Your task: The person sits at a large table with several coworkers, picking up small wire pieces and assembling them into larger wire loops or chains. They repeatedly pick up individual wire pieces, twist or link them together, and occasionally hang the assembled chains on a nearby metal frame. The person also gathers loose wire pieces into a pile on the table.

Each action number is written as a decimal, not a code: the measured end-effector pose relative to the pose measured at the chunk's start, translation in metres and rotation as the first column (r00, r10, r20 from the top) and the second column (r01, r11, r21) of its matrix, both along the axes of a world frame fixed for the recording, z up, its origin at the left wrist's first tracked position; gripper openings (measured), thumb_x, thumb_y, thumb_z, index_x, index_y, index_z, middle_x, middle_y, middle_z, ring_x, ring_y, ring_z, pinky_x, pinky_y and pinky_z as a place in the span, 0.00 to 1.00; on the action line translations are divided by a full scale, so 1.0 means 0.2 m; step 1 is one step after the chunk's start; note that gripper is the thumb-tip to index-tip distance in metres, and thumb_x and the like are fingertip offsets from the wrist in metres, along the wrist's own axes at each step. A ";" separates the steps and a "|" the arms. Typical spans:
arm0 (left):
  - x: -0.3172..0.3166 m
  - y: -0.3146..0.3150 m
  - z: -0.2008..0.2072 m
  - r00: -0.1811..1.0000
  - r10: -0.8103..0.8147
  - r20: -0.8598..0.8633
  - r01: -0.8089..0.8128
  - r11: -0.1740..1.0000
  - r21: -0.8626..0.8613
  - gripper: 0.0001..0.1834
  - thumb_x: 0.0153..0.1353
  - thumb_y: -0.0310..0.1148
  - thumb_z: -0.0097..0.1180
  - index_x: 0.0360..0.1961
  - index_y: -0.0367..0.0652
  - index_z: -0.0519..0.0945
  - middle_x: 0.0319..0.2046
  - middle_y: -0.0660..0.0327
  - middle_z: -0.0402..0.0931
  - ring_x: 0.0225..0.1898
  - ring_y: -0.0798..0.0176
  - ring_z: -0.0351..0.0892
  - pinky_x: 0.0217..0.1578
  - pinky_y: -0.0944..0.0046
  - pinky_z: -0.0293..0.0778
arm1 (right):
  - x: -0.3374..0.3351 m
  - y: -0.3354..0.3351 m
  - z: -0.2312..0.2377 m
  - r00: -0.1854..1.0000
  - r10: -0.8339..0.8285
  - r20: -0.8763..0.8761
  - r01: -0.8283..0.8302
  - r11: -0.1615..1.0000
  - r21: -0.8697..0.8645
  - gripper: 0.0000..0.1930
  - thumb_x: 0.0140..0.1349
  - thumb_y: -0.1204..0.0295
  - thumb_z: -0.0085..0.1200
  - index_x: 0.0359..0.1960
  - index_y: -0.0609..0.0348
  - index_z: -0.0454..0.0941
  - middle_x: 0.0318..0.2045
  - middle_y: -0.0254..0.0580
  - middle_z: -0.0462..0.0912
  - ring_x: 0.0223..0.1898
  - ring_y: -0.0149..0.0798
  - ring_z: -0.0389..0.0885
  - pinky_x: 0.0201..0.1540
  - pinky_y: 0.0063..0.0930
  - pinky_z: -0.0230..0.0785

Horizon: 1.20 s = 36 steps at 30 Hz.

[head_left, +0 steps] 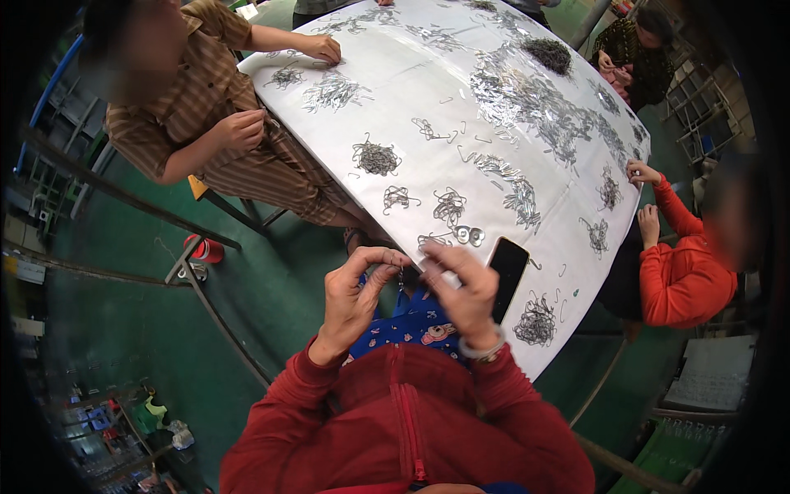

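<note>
My left hand (360, 284) is closed in a pinch at the table's near edge. A small metal piece (401, 278) shows below its fingertips, too small to make out fully. Just to the right, my right hand (467, 290) is smeared by motion; its fingers and anything in them are unclear. Beyond my hands lie small heaps of wire hooks (450, 206) and a pair of round metal rings (470, 235). A black phone (508, 272) rests beside my right hand, with another heap of hooks (535, 321) to its right.
The white-covered table (411, 177) carries a curved row of flat metal strips (518, 193), a large spread of strips (527, 99) and a dark heap (547, 56). People sit around it: striped clothes (206, 90) at left, an orange top (691, 272) at right. A metal rail (132, 202) stands left.
</note>
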<state>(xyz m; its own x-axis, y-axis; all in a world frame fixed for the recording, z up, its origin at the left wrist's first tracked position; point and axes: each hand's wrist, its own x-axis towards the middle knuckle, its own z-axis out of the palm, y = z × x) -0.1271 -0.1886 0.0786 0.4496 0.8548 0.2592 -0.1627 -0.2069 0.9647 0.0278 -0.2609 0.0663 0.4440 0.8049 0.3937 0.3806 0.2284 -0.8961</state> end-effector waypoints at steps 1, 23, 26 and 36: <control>0.00 0.00 0.00 1.000 0.010 -0.003 -0.010 1.000 -0.016 0.04 0.63 0.22 0.57 0.38 0.35 0.79 0.35 0.58 0.83 0.37 0.67 0.82 0.40 0.69 0.77 | 0.09 0.01 -0.03 0.999 -0.047 -0.015 0.046 0.996 -0.071 0.12 0.54 0.86 0.58 0.41 0.63 0.84 0.29 0.43 0.83 0.29 0.32 0.81 0.32 0.23 0.73; -0.09 0.04 -0.08 0.992 -0.057 -0.112 0.055 0.998 -0.020 0.03 0.64 0.21 0.55 0.38 0.34 0.77 0.35 0.58 0.80 0.40 0.67 0.78 0.46 0.67 0.74 | 0.43 0.30 -0.16 0.935 0.159 -0.317 -0.217 0.963 -0.159 0.08 0.60 0.82 0.57 0.40 0.72 0.80 0.31 0.43 0.84 0.33 0.32 0.85 0.38 0.23 0.78; -0.07 0.03 -0.10 0.985 -0.044 -0.166 0.048 0.999 0.019 0.03 0.62 0.21 0.56 0.38 0.35 0.79 0.33 0.59 0.82 0.37 0.69 0.80 0.40 0.69 0.75 | 0.17 0.18 0.01 0.873 0.224 -0.433 -0.311 0.940 -0.142 0.09 0.59 0.83 0.58 0.42 0.72 0.80 0.36 0.43 0.84 0.36 0.34 0.85 0.43 0.23 0.78; -0.06 0.03 -0.16 0.964 -0.020 -0.267 0.061 0.988 0.145 0.06 0.59 0.23 0.60 0.37 0.37 0.80 0.33 0.58 0.82 0.36 0.61 0.82 0.38 0.65 0.75 | -0.03 0.08 0.12 0.954 0.188 -0.232 -0.222 0.966 -0.132 0.08 0.56 0.86 0.60 0.38 0.69 0.83 0.33 0.43 0.85 0.35 0.30 0.84 0.38 0.18 0.77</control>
<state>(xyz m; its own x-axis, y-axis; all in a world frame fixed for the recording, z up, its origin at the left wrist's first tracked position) -0.1387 -0.1817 0.0465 0.5527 0.7947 0.2511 0.0822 -0.3518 0.9325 0.0216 -0.2451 0.0902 0.3235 0.9308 0.1703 0.1336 0.1332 -0.9820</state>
